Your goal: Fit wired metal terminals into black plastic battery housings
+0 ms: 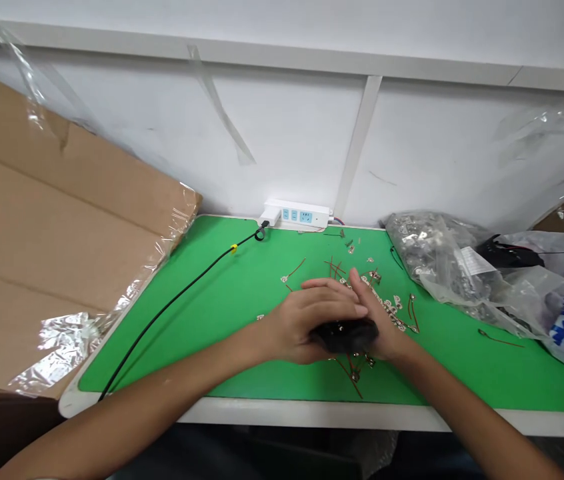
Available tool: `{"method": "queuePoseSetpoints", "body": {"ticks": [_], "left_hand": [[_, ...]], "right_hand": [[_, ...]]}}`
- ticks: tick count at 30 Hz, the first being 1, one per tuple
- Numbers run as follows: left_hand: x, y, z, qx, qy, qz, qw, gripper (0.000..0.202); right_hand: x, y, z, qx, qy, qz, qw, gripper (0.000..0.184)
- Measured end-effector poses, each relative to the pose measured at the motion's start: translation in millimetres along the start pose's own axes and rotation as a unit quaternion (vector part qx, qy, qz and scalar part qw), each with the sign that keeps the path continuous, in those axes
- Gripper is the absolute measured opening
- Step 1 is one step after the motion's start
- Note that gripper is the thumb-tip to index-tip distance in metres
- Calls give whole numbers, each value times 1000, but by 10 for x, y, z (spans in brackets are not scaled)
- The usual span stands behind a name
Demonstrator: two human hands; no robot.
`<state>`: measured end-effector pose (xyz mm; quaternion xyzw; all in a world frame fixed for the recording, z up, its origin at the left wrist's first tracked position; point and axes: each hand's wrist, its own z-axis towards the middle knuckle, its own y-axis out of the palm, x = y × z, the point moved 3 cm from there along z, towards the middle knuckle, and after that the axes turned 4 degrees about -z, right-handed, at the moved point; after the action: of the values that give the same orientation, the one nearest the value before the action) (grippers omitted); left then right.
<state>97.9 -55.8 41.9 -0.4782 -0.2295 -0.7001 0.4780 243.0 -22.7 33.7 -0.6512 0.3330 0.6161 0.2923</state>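
A dark, glossy black plastic piece (345, 335) is held between my two hands above the green mat; its exact kind is hidden by the fingers. My left hand (307, 320) wraps over its top and left side. On the other side, my right hand (375, 313) cups it with the thumb and palm, fingers mostly out of sight. Beneath and around the hands lie small metal contact pieces (396, 307) and short reddish-brown wires (355, 383), some joined together.
A white power strip (299, 215) with a plugged-in black cable (182, 292) sits against the wall. Cardboard (62, 240) leans at the left. Clear plastic bags (442, 260) at the right hold metal parts and a black plastic piece. The green table mat (222, 287) has a white edge.
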Motion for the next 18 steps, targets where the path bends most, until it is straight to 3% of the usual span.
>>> {"method": "queuePoseSetpoints", "body": {"ticks": [2,8,13,18], "left_hand": [[-21,7,9,-13,-8,13,1000,36],[-15,-83,63,116,-18,2,993,51],[18,-71,92,82,6,63,995,53],[14,-83,95,71,-18,53,996,51]], "right_hand": [[26,23,-10,38,-24,-5,999,85],[134,36,17,75,-55,3,996,82],[60,19,19,107,-108,38,988,57],[-3,1,24,97,-123,18,988,60]]}}
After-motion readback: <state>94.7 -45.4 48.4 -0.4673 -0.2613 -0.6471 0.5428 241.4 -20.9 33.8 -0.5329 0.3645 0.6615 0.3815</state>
